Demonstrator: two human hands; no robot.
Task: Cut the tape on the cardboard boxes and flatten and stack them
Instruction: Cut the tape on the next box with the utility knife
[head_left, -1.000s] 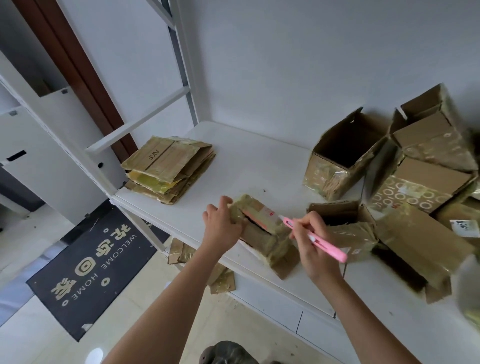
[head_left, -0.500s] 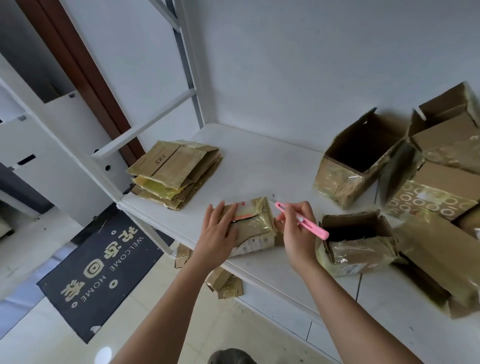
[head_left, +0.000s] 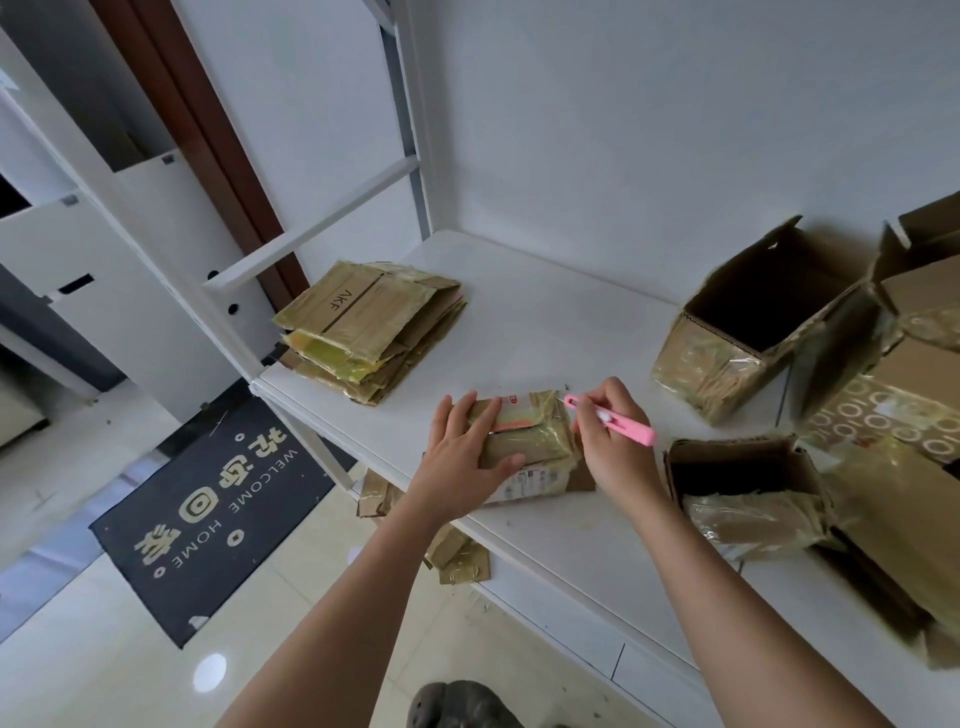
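Cardboard box (head_left: 524, 447), flattened on bench (head_left: 545, 332): my left hand (head_left: 460, 457) presses it, fingers straight; right hand (head_left: 610, 447) pinches pink cutter (head_left: 610, 418) at its far right corner.

Cardboard boxes (head_left: 753, 322) on white shelf (head_left: 545, 322)

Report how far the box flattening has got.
Done: a stack of flattened boxes lies at the shelf's left end. In hand: left hand presses a small flattened box; right hand holds the pink cutter. Left: several open boxes at right.
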